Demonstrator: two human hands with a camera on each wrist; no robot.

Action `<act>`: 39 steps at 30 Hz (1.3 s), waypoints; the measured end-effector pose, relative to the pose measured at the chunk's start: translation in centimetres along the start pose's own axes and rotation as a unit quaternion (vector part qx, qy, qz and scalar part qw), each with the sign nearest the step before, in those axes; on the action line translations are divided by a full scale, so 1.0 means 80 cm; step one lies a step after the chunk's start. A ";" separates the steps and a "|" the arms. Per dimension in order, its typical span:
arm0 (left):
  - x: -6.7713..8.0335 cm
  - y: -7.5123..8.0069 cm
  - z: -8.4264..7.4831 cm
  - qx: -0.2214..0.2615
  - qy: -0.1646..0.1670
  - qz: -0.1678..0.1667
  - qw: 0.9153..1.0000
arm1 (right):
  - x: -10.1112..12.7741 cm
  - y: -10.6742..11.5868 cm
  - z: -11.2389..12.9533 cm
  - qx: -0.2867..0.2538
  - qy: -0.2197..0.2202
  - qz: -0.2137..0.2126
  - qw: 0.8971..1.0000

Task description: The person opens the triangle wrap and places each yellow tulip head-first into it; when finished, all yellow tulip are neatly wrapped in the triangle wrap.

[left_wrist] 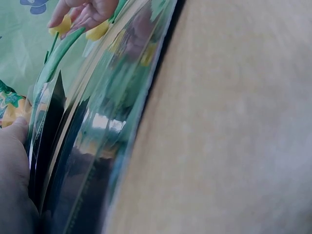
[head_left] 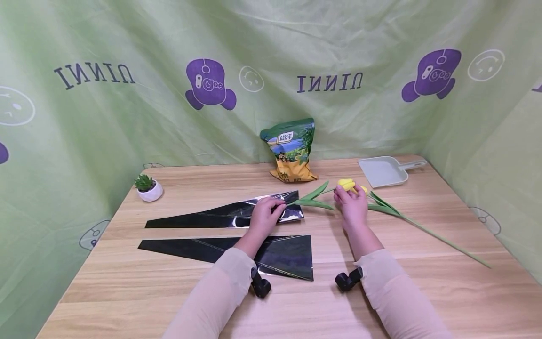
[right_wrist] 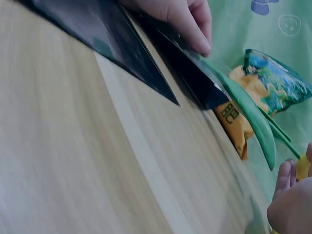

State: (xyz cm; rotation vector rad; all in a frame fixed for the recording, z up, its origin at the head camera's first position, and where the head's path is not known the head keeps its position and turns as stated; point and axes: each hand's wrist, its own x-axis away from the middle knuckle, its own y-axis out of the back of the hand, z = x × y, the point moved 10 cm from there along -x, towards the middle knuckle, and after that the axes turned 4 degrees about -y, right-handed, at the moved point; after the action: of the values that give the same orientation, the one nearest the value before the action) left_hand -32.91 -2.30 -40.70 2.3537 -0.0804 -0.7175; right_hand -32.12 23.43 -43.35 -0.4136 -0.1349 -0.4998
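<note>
Across the frame's middle, the wooden table (head_left: 178,292) is carrying two black wrapping sleeves. Left hand (head_left: 264,215) is pinning down the upper sleeve (head_left: 220,217), thumb seemingly lifting its mouth apart; right hand (head_left: 351,205) is clasping the yellow tulip (head_left: 348,184), its leaves reaching toward that opening.

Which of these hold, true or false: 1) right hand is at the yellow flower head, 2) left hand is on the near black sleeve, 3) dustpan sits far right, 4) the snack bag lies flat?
1) True: the right hand holds the yellow tulip at its head.
2) False: the left hand is on the far black sleeve; the near sleeve lies untouched.
3) True: the dustpan is at the table's far right.
4) False: the snack bag stands upright against the backdrop.
</note>
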 end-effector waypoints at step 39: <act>-0.004 -0.003 -0.014 -0.023 -0.017 0.015 0.999 | 0.002 -0.040 -0.022 0.312 0.026 0.220 0.924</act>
State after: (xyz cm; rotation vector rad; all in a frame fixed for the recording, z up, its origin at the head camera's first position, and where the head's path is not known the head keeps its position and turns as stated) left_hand -32.63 -1.38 -40.03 2.2925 -0.1129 -0.7384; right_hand -33.52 20.06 -43.80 0.1984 -0.1368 -0.0075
